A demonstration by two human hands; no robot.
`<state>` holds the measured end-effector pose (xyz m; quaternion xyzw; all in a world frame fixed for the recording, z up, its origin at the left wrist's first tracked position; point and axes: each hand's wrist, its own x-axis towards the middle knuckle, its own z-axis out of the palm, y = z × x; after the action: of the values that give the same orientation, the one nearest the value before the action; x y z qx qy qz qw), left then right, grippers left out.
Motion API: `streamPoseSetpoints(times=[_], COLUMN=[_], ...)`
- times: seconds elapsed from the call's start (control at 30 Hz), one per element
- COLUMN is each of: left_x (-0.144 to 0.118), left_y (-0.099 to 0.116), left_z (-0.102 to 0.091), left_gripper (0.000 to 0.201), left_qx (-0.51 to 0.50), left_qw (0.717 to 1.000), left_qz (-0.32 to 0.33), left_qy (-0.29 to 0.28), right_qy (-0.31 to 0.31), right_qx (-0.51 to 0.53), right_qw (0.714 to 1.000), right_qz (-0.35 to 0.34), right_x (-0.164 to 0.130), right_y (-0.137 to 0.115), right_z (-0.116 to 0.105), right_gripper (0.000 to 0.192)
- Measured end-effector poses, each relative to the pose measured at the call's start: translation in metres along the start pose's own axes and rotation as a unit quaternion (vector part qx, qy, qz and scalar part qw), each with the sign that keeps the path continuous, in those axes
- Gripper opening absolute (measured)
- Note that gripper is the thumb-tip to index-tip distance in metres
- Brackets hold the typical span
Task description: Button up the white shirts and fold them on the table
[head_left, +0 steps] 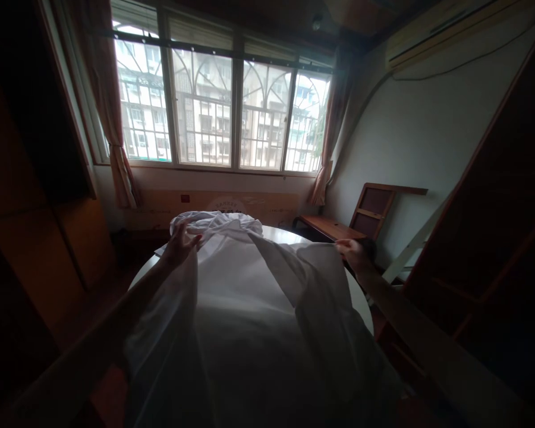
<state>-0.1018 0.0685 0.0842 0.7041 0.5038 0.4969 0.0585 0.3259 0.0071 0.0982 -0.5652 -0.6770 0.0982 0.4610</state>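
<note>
Two hands, left (181,241) and right (354,251), grip one white sheet (245,297).

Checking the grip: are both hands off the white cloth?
No: the left hand and the right hand each grip an edge of the white cloth.

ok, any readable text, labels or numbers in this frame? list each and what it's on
None legible.
Cardboard panel under the window: a round logo with faint print beside it, too blurred to read.
Small red mark at its left end: no readable characters.
</note>
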Motion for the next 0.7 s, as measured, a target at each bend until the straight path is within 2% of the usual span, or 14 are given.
streamPoseSetpoints(times=[0.03, 0.1, 0.2, 0.27, 0.33, 0.4, 0.43, 0.5, 0.6, 0.67, 0.7], left_x=[0.000, -0.005, -0.021, -0.033, -0.043, -0.049, -0.051, -0.051, -0.049, -0.050, -0.052], left_y=[-0.005, -0.015, -0.027, -0.031, -0.032, -0.030, -0.028, -0.021, -0.005, 0.007, 0.012], left_z=[0.007, 0.021, 0.040, 0.046, 0.047, 0.045, 0.044, 0.042, 0.043, 0.046, 0.048], left_gripper=[0.052, 0.059, 0.071, 0.071, 0.058, 0.040, 0.033, 0.023, 0.021, 0.025, 0.025], left_qx=[0.022, 0.083, 0.179, 0.227, 0.263, 0.290, 0.298, 0.308, 0.336, 0.347, 0.340], left_qw=[1.000, 0.996, 0.972, 0.949, 0.929, 0.917, 0.913, 0.911, 0.916, 0.921, 0.923], left_qz=[-0.002, -0.031, -0.101, -0.132, -0.143, -0.149, -0.151, -0.145, -0.103, -0.057, -0.032], left_qy=[0.018, 0.000, -0.111, -0.177, -0.215, -0.232, -0.235, -0.233, -0.194, -0.168, -0.177], right_qy=[0.000, 0.011, -0.012, -0.024, 0.000, 0.029, 0.023, -0.029, -0.134, -0.178, -0.192], right_qx=[-0.004, -0.010, -0.038, -0.090, -0.159, -0.217, -0.236, -0.257, -0.266, -0.282, -0.294], right_qw=[1.000, 1.000, 0.999, 0.995, 0.978, 0.951, 0.939, 0.921, 0.916, 0.920, 0.921], right_qz=[0.004, 0.016, 0.010, -0.047, -0.137, -0.217, -0.250, -0.292, -0.270, -0.205, -0.170], right_x=[0.006, 0.012, 0.005, -0.009, -0.025, -0.041, -0.047, -0.056, -0.062, -0.062, -0.061], right_y=[0.004, 0.010, 0.020, 0.022, 0.020, 0.013, 0.009, 0.002, -0.002, 0.001, 0.004], right_z=[0.003, 0.015, 0.041, 0.058, 0.071, 0.081, 0.084, 0.090, 0.102, 0.110, 0.114], right_gripper=[0.020, 0.018, 0.011, 0.012, 0.014, 0.013, 0.014, 0.015, 0.033, 0.045, 0.046])
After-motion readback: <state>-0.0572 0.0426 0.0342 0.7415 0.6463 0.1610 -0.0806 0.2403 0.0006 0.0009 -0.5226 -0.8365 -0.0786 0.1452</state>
